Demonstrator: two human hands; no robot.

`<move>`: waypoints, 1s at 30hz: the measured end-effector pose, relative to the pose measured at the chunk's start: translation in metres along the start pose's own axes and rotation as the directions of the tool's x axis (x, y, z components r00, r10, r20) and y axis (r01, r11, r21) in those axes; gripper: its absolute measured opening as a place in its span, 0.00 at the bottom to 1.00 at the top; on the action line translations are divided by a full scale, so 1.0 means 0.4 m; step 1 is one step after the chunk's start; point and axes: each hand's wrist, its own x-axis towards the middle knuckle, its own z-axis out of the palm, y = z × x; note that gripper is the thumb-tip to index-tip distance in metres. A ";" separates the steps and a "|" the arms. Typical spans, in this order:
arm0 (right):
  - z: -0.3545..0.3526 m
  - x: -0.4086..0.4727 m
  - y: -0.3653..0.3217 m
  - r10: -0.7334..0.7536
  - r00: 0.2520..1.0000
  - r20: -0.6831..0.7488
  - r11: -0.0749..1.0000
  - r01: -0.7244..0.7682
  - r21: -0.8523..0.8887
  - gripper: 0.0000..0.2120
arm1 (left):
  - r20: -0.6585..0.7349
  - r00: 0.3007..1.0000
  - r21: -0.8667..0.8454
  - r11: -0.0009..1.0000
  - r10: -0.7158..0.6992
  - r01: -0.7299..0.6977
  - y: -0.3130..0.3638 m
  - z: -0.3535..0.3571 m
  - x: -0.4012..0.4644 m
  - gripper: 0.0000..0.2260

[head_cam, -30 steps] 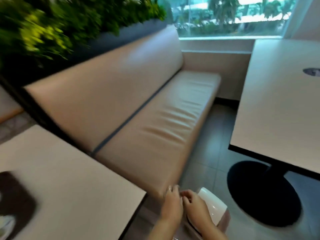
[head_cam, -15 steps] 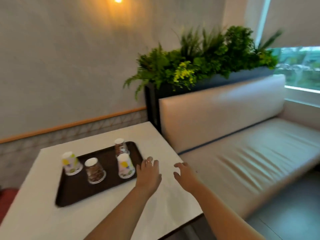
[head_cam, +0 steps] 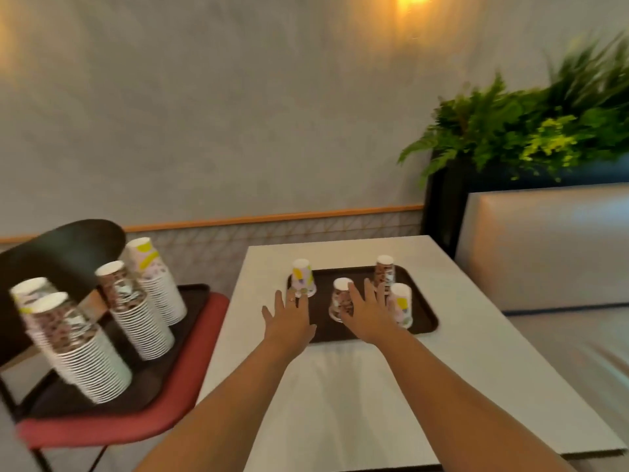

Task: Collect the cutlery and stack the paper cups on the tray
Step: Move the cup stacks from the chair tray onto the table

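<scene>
A dark brown tray (head_cam: pixel 423 321) lies on the white table (head_cam: pixel 340 403). Several paper cups stand upside down on it: a yellow-patterned cup (head_cam: pixel 303 275) at the back left, a brown-patterned cup (head_cam: pixel 340 296) in the middle, another brown cup (head_cam: pixel 385 271) at the back right, and a pale cup (head_cam: pixel 401 303) at the front right. My left hand (head_cam: pixel 289 318) hovers open over the tray's left front edge. My right hand (head_cam: pixel 369 310) is open, fingers spread, just in front of the middle cup. No cutlery is visible.
A red chair (head_cam: pixel 136 417) at the left holds a second dark tray (head_cam: pixel 163 373) with several tall stacks of paper cups (head_cam: pixel 85 349). A beige bench (head_cam: pixel 544 253) runs along the right. A planter of green plants (head_cam: pixel 510 131) stands behind it.
The view has swung left from the bench to the table and chair. Both hands have moved forward from the table's edge to over the tray, close to the cups.
</scene>
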 end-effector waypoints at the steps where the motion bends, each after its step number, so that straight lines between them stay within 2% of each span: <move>1: 0.009 0.014 -0.045 -0.016 1.000 0.003 1.000 0.016 0.001 0.32 | -0.001 1.000 0.002 1.000 -0.008 0.008 -0.042 -0.007 -0.003 0.31; 9: 0.068 0.105 -0.310 -0.173 0.985 -0.002 0.985 0.173 0.016 0.31 | -0.052 0.992 0.037 0.992 -0.118 0.120 -0.300 -0.053 0.019 0.31; 13: 0.083 0.157 -0.418 -0.272 0.962 -0.027 0.962 0.273 0.024 0.31 | -0.185 0.960 -0.006 0.977 -0.211 0.214 -0.393 -0.072 0.044 0.29; 18: 0.118 0.205 -0.547 -0.411 0.911 -0.045 0.906 0.413 0.089 0.31 | -0.364 0.877 -0.114 0.949 -0.314 0.292 -0.495 -0.088 0.046 0.29; 21: 0.158 0.231 -0.615 -0.457 0.886 -0.076 0.874 0.464 0.144 0.31 | -0.513 0.776 -0.167 0.929 -0.368 0.330 -0.565 -0.087 0.042 0.34; 25: 0.239 0.244 -0.686 -0.494 0.867 -0.067 0.839 0.496 0.224 0.33 | -0.568 0.679 -0.347 0.883 -0.465 0.315 -0.660 -0.073 0.043 0.37; 30: 0.335 0.276 -0.765 -0.498 0.866 -0.046 0.814 0.485 0.318 0.35 | -0.542 0.610 -0.573 0.786 -0.577 0.234 -0.752 -0.062 0.079 0.41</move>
